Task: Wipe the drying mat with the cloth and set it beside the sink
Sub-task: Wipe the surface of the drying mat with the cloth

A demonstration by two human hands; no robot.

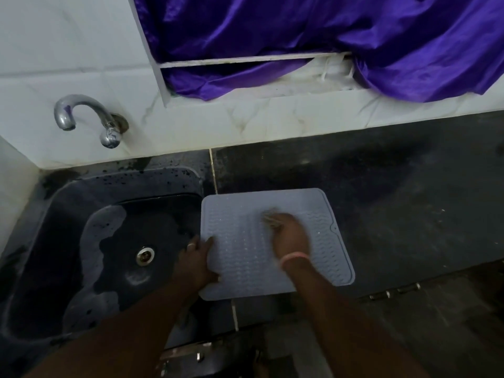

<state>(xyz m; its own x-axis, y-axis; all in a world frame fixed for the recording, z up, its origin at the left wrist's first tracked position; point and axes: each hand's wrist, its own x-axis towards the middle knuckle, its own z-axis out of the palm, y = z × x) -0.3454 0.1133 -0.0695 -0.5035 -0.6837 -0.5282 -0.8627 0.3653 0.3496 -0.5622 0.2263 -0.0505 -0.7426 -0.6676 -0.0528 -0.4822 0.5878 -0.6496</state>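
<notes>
Head cam looking down: grey drying mat (pixel 275 241) lies flat on the dark desk (pixel 395 192), its left edge just beside the sink (pixel 90 241). My left hand (pixel 196 261) grips that left edge, thumb on top. My right hand (pixel 289 236) is bunched over a bit of cloth (pixel 268 215) mid-mat, blurry so can't tell the grip exactly

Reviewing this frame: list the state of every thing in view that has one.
drying mat: flat on the counter beside the sink.
cloth: under the right hand, blurred.
right hand: on the mat, blurred.
left hand: gripping the mat's left edge.
sink: wet.
tap: no water running.
</notes>
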